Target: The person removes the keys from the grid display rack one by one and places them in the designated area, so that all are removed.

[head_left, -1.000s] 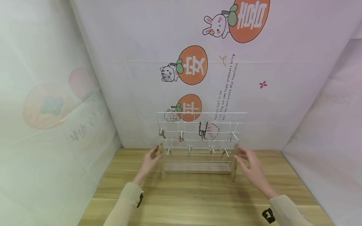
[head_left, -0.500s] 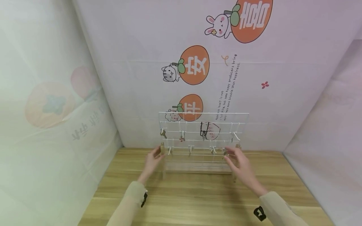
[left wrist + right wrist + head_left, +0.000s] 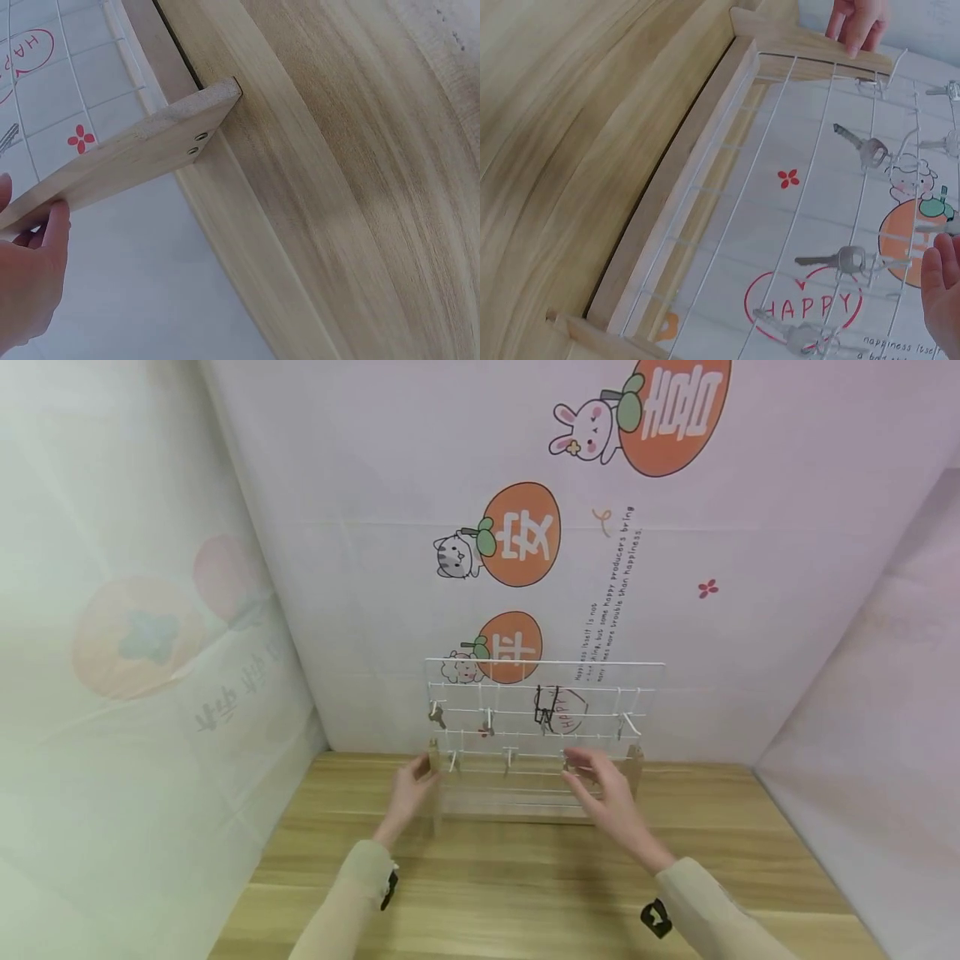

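Note:
A white wire-grid rack point(image 3: 465, 789) with wooden side posts stands on the table, with keys hanging from its hooks. My left hand point(image 3: 411, 789) holds the left wooden post point(image 3: 434, 777); in the left wrist view its finger and thumb point(image 3: 34, 285) lie on either side of the post. My right hand point(image 3: 609, 793) is in front of the lower hook row, its thumb and forefinger apart and fingertips right at a hook. From the right wrist, relaxed fingers point(image 3: 941, 285) show beside the grid, close to several hanging keys, among them one key point(image 3: 847, 259). The lower right hooks are hidden behind this hand.
A black wire holder point(image 3: 545, 704) hangs on the upper part of the grid, and another key point(image 3: 437, 717) hangs at upper left. White printed cloth point(image 3: 360, 610) rises behind the rack and along both sides. The wood-grain table point(image 3: 510, 893) stretches in front.
My right hand has moved left from beside the right post, across the lower hooks, to a hook nearer the middle. My left hand stays at the left post. The view has shifted slightly.

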`<state>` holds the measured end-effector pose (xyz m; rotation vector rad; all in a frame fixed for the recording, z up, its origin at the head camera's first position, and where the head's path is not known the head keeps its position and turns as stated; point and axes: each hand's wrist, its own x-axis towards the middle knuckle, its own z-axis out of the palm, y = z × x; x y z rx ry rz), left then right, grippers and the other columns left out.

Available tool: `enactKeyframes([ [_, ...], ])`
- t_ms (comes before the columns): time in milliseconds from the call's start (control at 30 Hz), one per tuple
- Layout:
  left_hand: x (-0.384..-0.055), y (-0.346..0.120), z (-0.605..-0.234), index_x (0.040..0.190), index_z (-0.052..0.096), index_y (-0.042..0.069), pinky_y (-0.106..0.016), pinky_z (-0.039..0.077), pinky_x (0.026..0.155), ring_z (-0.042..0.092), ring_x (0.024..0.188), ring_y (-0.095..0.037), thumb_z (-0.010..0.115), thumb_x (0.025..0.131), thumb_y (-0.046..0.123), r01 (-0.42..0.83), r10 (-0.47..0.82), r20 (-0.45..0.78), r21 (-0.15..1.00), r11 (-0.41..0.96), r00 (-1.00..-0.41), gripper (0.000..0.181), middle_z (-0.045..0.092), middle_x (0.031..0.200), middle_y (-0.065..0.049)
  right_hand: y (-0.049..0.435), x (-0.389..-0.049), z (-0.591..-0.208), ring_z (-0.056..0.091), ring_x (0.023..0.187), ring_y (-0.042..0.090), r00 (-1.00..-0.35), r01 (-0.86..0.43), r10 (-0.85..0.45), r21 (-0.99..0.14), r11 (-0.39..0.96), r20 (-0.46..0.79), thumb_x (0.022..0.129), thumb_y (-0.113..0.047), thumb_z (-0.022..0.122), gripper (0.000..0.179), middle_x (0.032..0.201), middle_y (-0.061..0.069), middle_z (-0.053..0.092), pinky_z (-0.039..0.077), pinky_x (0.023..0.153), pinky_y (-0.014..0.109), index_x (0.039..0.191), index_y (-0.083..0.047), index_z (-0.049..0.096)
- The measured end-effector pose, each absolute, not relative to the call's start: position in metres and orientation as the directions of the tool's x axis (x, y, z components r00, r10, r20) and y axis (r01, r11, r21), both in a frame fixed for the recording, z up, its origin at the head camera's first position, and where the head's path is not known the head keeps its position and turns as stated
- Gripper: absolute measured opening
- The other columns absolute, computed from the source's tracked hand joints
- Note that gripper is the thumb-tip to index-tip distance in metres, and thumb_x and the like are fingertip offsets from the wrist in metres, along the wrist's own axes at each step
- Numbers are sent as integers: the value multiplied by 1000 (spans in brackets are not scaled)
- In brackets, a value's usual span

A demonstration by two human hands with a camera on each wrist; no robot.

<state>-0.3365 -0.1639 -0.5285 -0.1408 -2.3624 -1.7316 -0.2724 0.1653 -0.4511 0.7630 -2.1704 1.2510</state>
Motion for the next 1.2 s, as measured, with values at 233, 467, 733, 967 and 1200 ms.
enactKeyframes([
  [233, -336, -163, -529, 131, 51, -15, -52, 51, 105, 59, 122, -48, 68, 89, 1, 188, -79, 228, 922, 339, -971, 49, 58, 130, -36, 145, -277, -452, 65, 106, 35, -696, -706, -214, -597, 382, 686, 86, 6, 68, 39, 119, 21, 66, 59, 95, 29, 123, 8, 58],
  [467, -336, -162, -532, 129, 53, -16, -53, 53, 102, 61, 118, -48, 68, 88, 0, 182, -94, 232, 912, 368, -968, 46, 59, 128, -36, 130, -282, -454, 65, 110, 33, -735, -672, -218, -647, 360, 641, 88, 3, 68, 38, 121, 17, 66, 58, 98, 32, 124, 5, 58],
  [733, -337, -161, -533, 126, 54, -16, -52, 53, 102, 61, 118, -48, 69, 87, -2, 185, -99, 231, 923, 337, -968, 44, 60, 126, -36, 105, -282, -441, 64, 111, 40, -742, -666, -220, -663, 341, 633, 88, 5, 68, 36, 120, 26, 65, 56, 96, 50, 122, 10, 58],
  [967, -334, -161, -532, 126, 55, -16, -51, 55, 100, 63, 116, -48, 69, 87, 0, 196, -100, 245, 916, 350, -964, 44, 61, 124, -36, 86, -270, -416, 64, 110, 44, -763, -646, -245, -694, 318, 598, 87, 5, 68, 34, 118, 29, 65, 55, 97, 51, 118, 15, 58],
  [1200, -333, -161, -532, 126, 54, -17, -51, 55, 100, 63, 116, -48, 69, 88, 1, 203, -102, 252, 915, 348, -962, 44, 61, 124, -37, 75, -273, -417, 64, 112, 41, -778, -628, -246, -711, 317, 578, 88, 2, 68, 33, 120, 27, 65, 55, 98, 50, 119, 11, 59],
])
